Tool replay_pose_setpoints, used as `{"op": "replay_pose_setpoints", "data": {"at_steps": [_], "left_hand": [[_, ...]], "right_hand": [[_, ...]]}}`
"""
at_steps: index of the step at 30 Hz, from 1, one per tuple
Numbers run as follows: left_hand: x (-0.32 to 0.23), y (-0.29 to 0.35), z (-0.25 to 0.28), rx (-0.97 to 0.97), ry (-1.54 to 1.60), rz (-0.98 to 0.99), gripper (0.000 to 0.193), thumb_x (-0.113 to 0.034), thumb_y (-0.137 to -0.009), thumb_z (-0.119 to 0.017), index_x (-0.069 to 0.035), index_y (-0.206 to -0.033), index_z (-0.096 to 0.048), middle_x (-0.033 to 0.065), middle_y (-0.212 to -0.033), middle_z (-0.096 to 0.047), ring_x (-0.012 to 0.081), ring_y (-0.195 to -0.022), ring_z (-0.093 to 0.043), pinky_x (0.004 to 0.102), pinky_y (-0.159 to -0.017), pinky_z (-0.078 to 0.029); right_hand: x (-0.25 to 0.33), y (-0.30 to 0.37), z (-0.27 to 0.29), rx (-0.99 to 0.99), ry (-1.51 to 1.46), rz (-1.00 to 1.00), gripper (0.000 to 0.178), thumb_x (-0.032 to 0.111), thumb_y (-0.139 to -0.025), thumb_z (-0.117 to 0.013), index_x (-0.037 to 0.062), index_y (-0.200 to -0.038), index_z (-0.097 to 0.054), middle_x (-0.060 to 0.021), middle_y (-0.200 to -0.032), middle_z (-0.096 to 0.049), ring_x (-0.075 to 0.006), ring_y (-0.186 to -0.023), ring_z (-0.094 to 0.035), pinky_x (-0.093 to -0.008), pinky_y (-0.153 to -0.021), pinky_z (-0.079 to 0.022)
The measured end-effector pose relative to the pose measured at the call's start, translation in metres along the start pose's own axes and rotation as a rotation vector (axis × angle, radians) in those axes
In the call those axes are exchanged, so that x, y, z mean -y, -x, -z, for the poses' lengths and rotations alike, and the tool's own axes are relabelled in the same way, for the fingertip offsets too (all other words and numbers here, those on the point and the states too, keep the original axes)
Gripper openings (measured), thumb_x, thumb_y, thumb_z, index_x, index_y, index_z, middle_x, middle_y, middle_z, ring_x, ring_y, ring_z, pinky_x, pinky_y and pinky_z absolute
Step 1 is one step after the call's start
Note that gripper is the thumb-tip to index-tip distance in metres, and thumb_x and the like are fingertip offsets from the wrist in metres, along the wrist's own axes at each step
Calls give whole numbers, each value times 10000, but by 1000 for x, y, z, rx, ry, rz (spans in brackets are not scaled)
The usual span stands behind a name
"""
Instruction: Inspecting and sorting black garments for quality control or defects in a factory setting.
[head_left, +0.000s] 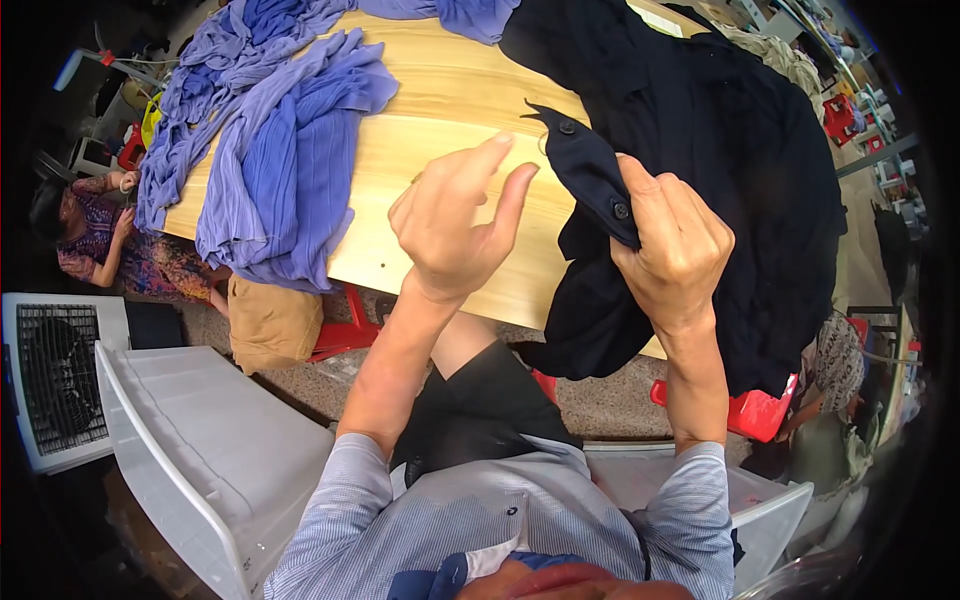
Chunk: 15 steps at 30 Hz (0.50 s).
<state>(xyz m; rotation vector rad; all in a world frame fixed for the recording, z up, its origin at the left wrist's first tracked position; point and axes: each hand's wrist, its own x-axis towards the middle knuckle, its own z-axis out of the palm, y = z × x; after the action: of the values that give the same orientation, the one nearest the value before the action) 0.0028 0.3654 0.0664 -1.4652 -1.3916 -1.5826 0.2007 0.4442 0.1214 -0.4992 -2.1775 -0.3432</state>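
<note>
My right hand (672, 240) is closed on a dark navy garment, pinching a narrow buttoned band (588, 172) that looks like a cuff or collar. Two dark buttons show on that band, and its pointed end sticks out toward the left. The rest of the dark garment (700, 120) spreads over the right side of the table and hangs off its near edge. To the left of the band, my left hand (455, 215) is held above the wood, thumb and forefinger apart. Nothing shows between those fingers.
Blue-violet pleated garments (290, 170) lie on the left of the wooden table (440, 130) and droop over its edge. A person (110, 225) sits at the far left. Pale plastic bins (210, 430) stand near me, with red stools (765, 410) under the table and a fan unit (60, 375) at left.
</note>
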Motion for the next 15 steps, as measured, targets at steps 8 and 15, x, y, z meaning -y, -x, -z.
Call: {"op": "replay_pose_setpoints", "data": {"at_steps": [8, 15], "left_hand": [[2, -12, -21, 45, -39, -168, 342, -10, -751, -945, -68, -1071, -839, 26, -814, -684, 181, -629, -634, 303, -548, -487], [1, -8, -19, 13, 18, -60, 255, 19, -755, -915, -75, -961, -797, 37, -848, -701, 199, -646, -662, 307, -557, -505]], "right_hand": [[-7, 0, 3, -2, 37, 4, 422, -58, -653, -775, 4, -1071, -785, -54, -713, -545, -211, -587, -613, -345, -504, -472], [-4, 0, 10, 68, 36, -63, 453, -66, -673, -785, -19, -1124, -778, -103, -741, -614, -278, -637, -664, -380, -573, -530]]}}
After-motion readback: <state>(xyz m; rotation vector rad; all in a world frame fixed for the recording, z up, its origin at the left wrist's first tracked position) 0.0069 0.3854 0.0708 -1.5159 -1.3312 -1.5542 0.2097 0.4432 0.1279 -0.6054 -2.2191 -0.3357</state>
